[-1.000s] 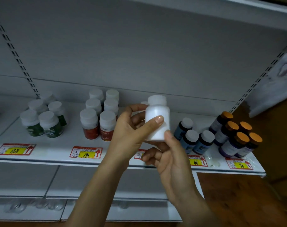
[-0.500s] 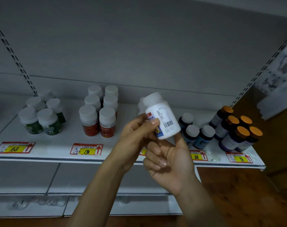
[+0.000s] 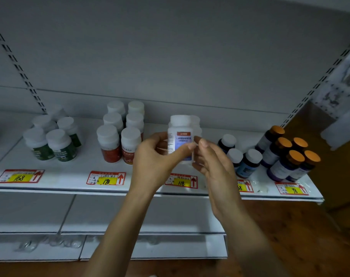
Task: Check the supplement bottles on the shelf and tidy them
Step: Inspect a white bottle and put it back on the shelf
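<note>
1. White bottle [image 3: 181, 136] stands upright in the middle of the view, over the shelf [image 3: 80, 166], with its label facing the camera.
2. The left hand [image 3: 156, 156] grips it from 9 o'clock, thumb across the front.
3. The right hand [image 3: 212, 162] pinches its side from 3 o'clock.
4. I cannot tell if its bottom touches the shelf.
5. Red-label bottles [image 3: 118, 140] stand just beside it at 9 o'clock; green-label bottles [image 3: 54, 142] are farther that way.
6. Blue-label bottles [image 3: 244, 160] stand at 3 o'clock, with orange-capped bottles [image 3: 286, 156] past them.
7. A price tag [image 3: 181, 181] marked 118 sits at 6 o'clock, on the shelf's front edge.
</note>
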{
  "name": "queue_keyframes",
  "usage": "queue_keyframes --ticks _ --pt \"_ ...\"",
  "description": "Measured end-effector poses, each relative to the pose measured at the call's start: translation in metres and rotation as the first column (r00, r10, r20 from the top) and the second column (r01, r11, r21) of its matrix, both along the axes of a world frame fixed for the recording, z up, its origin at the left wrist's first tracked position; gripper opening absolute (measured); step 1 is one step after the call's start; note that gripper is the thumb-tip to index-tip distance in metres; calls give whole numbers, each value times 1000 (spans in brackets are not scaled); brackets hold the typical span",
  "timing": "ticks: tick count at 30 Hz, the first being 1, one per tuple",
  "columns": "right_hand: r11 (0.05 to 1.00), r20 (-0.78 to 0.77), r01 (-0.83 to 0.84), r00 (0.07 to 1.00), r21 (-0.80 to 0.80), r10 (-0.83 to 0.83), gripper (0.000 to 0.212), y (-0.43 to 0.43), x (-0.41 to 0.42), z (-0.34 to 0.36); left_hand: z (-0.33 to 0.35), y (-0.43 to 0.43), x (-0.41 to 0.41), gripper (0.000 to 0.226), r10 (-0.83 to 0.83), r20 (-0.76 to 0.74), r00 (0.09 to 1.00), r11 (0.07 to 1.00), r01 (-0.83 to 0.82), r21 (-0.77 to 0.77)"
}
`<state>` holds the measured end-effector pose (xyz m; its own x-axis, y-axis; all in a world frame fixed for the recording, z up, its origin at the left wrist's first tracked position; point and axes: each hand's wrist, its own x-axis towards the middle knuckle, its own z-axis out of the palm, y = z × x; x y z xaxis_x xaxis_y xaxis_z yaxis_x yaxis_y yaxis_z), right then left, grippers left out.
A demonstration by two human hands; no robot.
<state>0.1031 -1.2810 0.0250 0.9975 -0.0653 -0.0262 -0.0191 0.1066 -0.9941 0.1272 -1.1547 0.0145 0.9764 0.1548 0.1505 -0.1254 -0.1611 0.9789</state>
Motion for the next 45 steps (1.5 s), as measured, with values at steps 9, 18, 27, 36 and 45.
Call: queue_keyframes --ticks 9,18,27,36,45 --pt "994 284 -57 955 -91 81 42 -4 0 -4 -9 4 -2 46 -40 362 931 963 -61 262" --pt "910 105 31 994 -414 13 31 -16 26 7 -8 9 -5 56 -112 113 987 909 56 412" --pt "864 70 19 997 -503 18 15 -21 74 -5 -61 15 23 52 -6 -110 994 920 48 389" --pt "382 135 37 963 -923 233 27 0 129 -26 -87 0 51 44 1 -191 981 931 69 357" --pt "117 121 92 957 -989 265 29 19 144 -26 -92 2 38 79 14 -83 996 954 12 301"
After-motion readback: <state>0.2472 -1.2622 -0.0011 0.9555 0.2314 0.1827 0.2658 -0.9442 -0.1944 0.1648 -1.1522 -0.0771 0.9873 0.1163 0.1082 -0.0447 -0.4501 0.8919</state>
